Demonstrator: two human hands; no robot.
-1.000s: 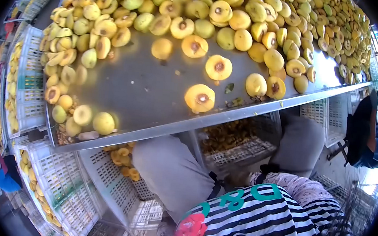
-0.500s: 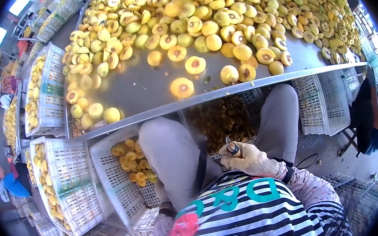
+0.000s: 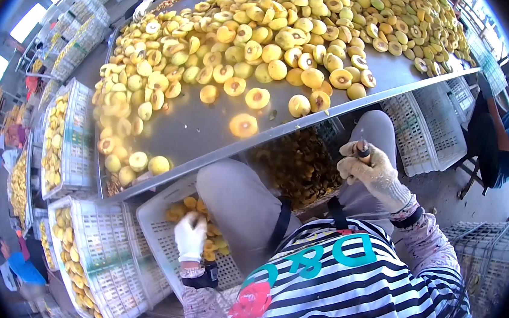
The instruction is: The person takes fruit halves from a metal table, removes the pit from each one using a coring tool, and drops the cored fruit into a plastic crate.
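Note:
My right hand (image 3: 374, 172), in a knit glove, is closed around a small tool (image 3: 363, 150) with a dark band, raised above my right thigh. My left hand (image 3: 190, 237), in a white glove, is over the crate (image 3: 165, 245) beside my left leg, among yellow fruit halves (image 3: 216, 240); its fingertips point down, and whether they hold a piece is hidden. On the metal table (image 3: 190, 129) lie many cut yellow fruits (image 3: 277, 37), several near the front edge. Between my knees a container holds dark brown scraps (image 3: 302, 163).
Crates of fruit (image 3: 94, 260) stand at the left, with another crate (image 3: 65, 139) above them. Stacked crates (image 3: 417, 128) stand at the right beside a seated person (image 3: 498, 138). Across the table is another person's gloved hand (image 3: 142, 8). A person in blue (image 3: 26, 267) is far left.
My left hand has come into view over the crate of fruit halves. My right hand has risen toward the table with the tool. A person's gloved hand now shows at the table's far side.

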